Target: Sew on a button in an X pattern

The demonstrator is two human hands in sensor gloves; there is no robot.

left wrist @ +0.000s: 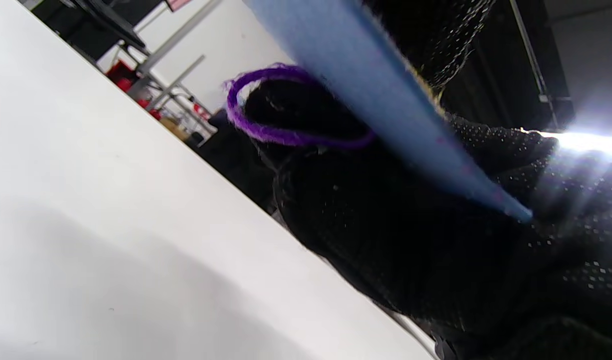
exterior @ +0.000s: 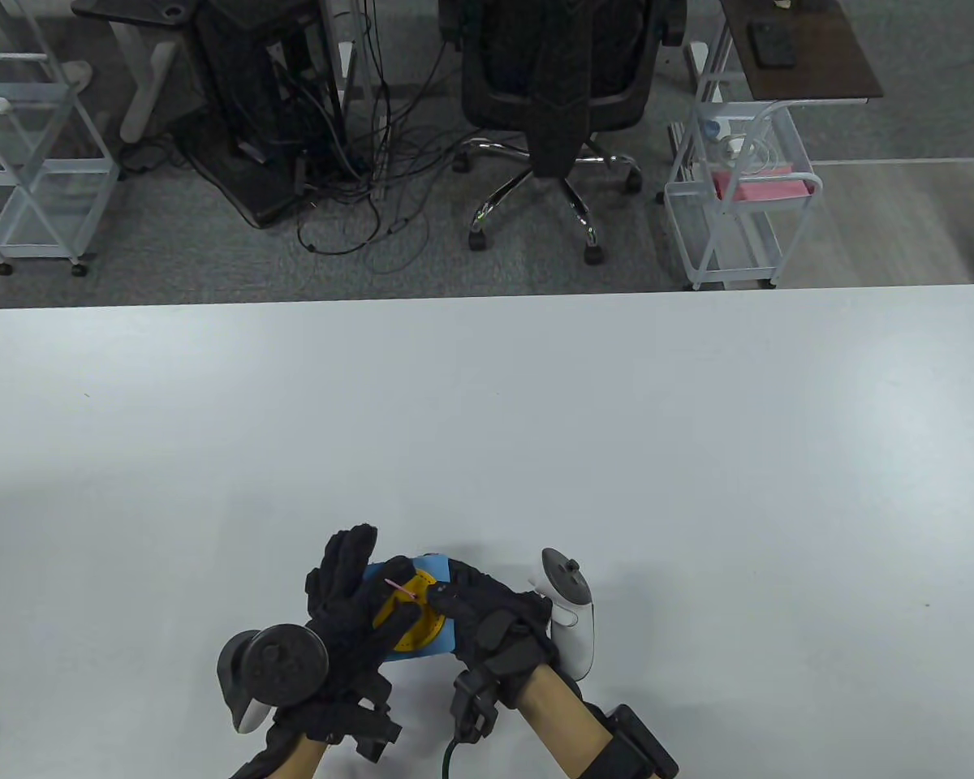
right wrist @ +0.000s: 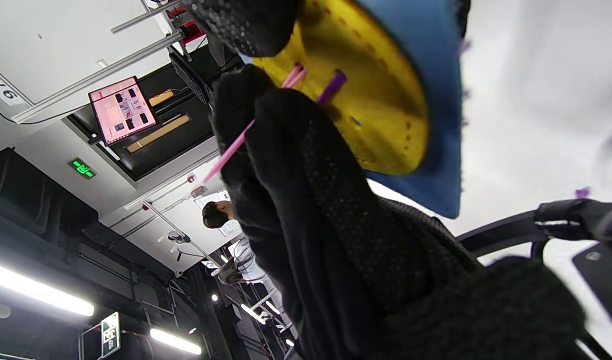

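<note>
A blue felt square (exterior: pixel 434 643) carries a large yellow button (exterior: pixel 410 621). Both are held tilted above the white table (exterior: pixel 536 422) near its front edge. My left hand (exterior: pixel 349 604) grips the square's left side, fingers behind and over it. My right hand (exterior: pixel 475 604) pinches a pink needle (exterior: pixel 402 590) at the button's face. In the right wrist view the needle (right wrist: pixel 236 147) runs between my fingertips (right wrist: pixel 266 125) beside a purple thread (right wrist: pixel 333 82) on the button (right wrist: pixel 380 110). In the left wrist view a purple thread loop (left wrist: pixel 266 107) hangs behind the felt (left wrist: pixel 365 85).
The table's far edge (exterior: pixel 487 296) borders a floor with an office chair (exterior: pixel 556 105), two white wire carts (exterior: pixel 739 195) (exterior: pixel 28 162), and a tangle of cables (exterior: pixel 357 187). The hands work close to the near edge.
</note>
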